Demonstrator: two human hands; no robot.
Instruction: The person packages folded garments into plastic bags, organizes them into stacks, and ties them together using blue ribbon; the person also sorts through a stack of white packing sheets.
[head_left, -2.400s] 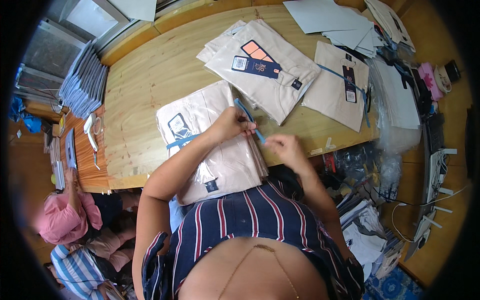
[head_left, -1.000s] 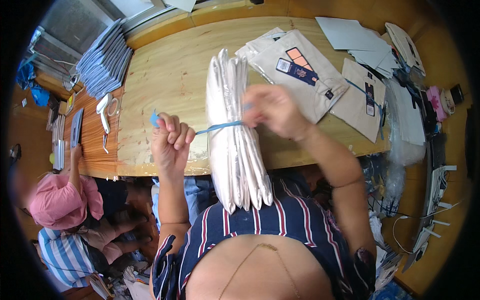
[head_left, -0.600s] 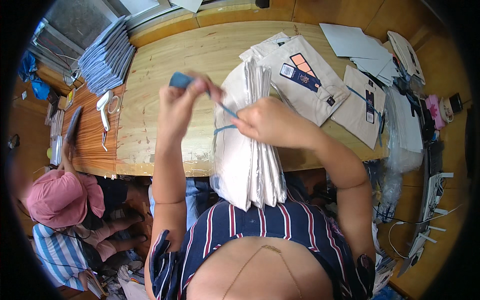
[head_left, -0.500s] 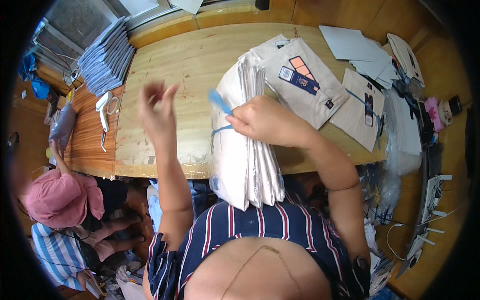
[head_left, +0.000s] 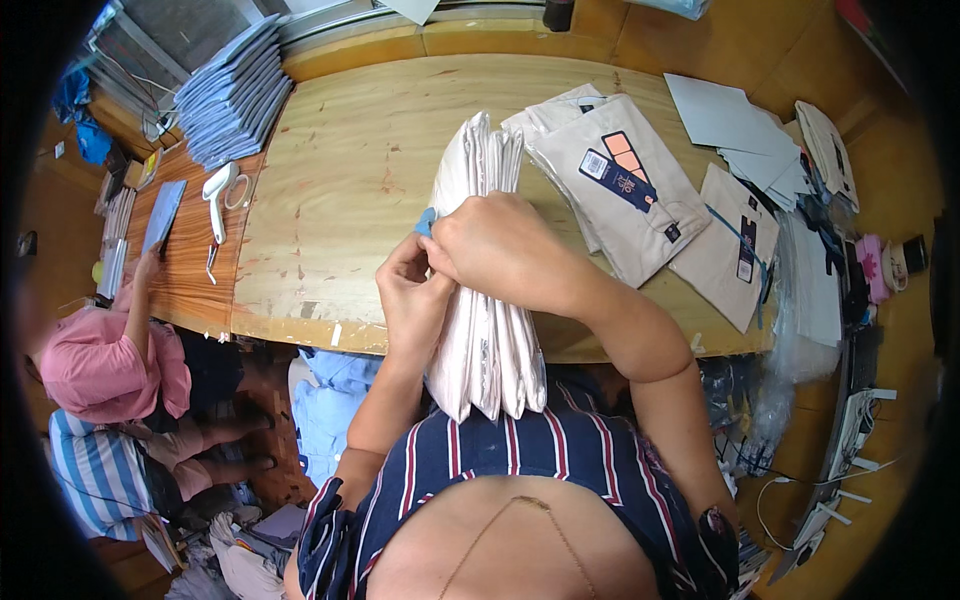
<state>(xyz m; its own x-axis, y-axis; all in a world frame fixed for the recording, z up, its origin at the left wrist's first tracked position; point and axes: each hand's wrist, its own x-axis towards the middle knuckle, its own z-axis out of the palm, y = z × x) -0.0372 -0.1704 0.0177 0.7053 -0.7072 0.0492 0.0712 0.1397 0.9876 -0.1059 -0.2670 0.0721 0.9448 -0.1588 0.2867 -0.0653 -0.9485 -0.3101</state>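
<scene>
The right hand (head_left: 495, 240) pinches a blue strip (head_left: 426, 222) beside the bundle of bagged cream garments (head_left: 488, 355), on edge across the near edge of the table (head_left: 350, 200); the left hand (head_left: 415, 290) bunches against it, its hold hidden. A loosened pinch could let slick bags splay. Flat bagged garments (head_left: 625, 220) lie on scuffed wood; a co-worker in pink (head_left: 105, 365) reaches in at left.

Garment bundle (head_left: 487, 350) spans desk (head_left: 340, 190) front edge to wearer's torso. Right hand (head_left: 480, 240) over it, left hand (head_left: 413, 295) at its left side. Right: loose garment packs (head_left: 620, 220), then tied pack (head_left: 728, 240), paper sheets (head_left: 735, 130) behind. Left rear: garment stack (head_left: 232, 95), handheld tool (head_left: 218, 182) in front.
</scene>
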